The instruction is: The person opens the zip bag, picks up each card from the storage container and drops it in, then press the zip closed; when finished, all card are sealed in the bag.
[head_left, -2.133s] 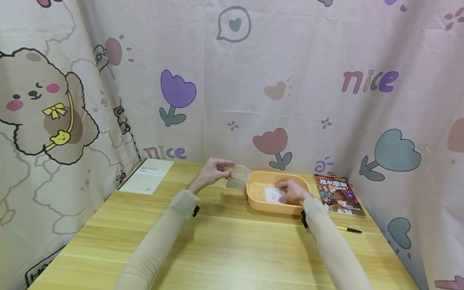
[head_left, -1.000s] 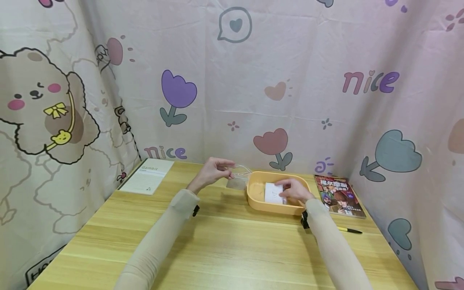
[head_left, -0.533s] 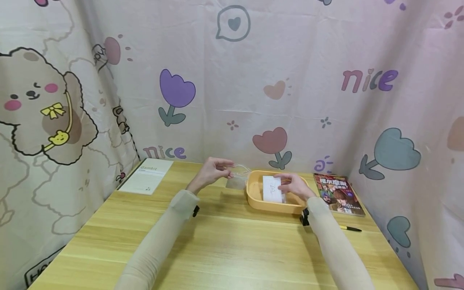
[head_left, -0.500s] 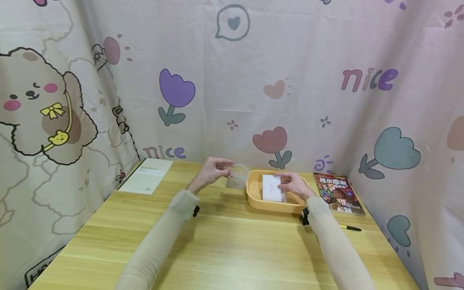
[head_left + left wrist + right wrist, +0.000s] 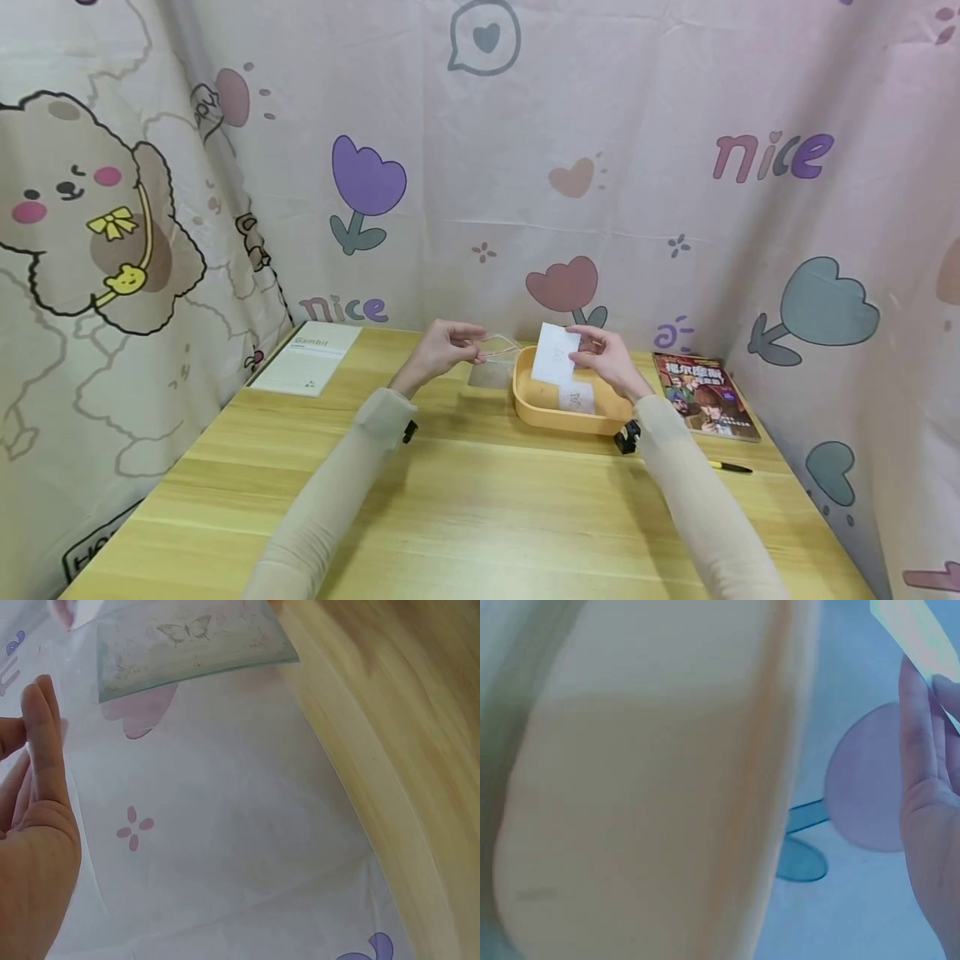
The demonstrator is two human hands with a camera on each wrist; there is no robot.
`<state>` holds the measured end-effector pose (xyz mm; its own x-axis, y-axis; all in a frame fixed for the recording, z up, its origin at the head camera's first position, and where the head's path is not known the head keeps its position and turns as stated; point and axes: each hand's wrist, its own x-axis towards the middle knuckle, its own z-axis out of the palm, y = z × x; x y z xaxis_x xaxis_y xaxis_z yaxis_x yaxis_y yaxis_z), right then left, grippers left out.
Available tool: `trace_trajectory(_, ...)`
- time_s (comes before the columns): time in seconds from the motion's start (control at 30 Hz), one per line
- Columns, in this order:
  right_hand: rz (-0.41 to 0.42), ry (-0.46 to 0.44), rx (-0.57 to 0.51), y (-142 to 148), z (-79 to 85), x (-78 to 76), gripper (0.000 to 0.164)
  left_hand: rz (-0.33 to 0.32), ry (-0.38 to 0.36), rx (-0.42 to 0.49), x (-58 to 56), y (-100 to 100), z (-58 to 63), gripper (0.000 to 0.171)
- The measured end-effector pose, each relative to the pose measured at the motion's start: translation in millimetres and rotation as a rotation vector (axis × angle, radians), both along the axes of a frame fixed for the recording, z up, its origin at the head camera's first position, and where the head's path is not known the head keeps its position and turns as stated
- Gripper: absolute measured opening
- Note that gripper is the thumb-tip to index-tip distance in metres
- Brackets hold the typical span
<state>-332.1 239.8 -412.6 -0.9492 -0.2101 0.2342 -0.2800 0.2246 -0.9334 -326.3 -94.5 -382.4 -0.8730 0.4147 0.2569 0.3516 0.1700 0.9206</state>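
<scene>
My left hand (image 5: pixel 444 346) pinches one edge of a translucent pouch (image 5: pixel 491 375), whose thin pale top edges spread into a loop. A butterfly print shows on the pouch (image 5: pixel 191 645) in the left wrist view. Above the yellow-orange bin (image 5: pixel 558 420), my right hand (image 5: pixel 606 360) grips the right edge of a white card (image 5: pixel 555 354) between thumb and fingers. The card is tilted and bears a faint drawing. Inside the bin lies a second, smaller white piece (image 5: pixel 576 398) with a dark drawing, partly behind the held card.
A white notepad (image 5: pixel 307 360) lies at the back left of the wooden table (image 5: pixel 480 517). To the right of the bin are a colourful magazine (image 5: pixel 707 396) and a yellow-and-black pen (image 5: pixel 731 467). A printed curtain (image 5: pixel 465 167) hangs right behind the table.
My right hand has lifted the white card up from the bin, uncovering the smaller piece. The left hand stays in place with the pouch.
</scene>
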Motion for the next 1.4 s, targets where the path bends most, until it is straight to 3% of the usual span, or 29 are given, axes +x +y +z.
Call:
trace_trajectory(0.23,0.012,0.092,-0.154,-13.5,15.9,4.4,0.058,-0.03,0.003,0.022,-1.1,-0.9,-1.1,0.04)
trace_trajectory(0.53,0.021,0.146,-0.205,-24.0,28.8,9.5,0.056,-0.04,-0.008,0.012,-2.3,-2.6,-0.9,0.038)
trace_trajectory(0.83,0.038,0.211,-0.337,-39.4,40.5,13.8,0.059,-0.057,-0.01,0.007,-3.1,-2.2,-0.3,0.04)
trace_trajectory(1.03,0.066,0.282,-0.343,-54.9,47.0,15.0,0.059,-0.054,0.001,-0.002,-2.9,-3.1,0.7,0.038)
trace_trajectory(1.4,0.111,0.33,-0.348,-78.8,46.3,11.4,0.056,-0.041,0.046,-0.015,-2.3,-3.2,-0.9,0.036)
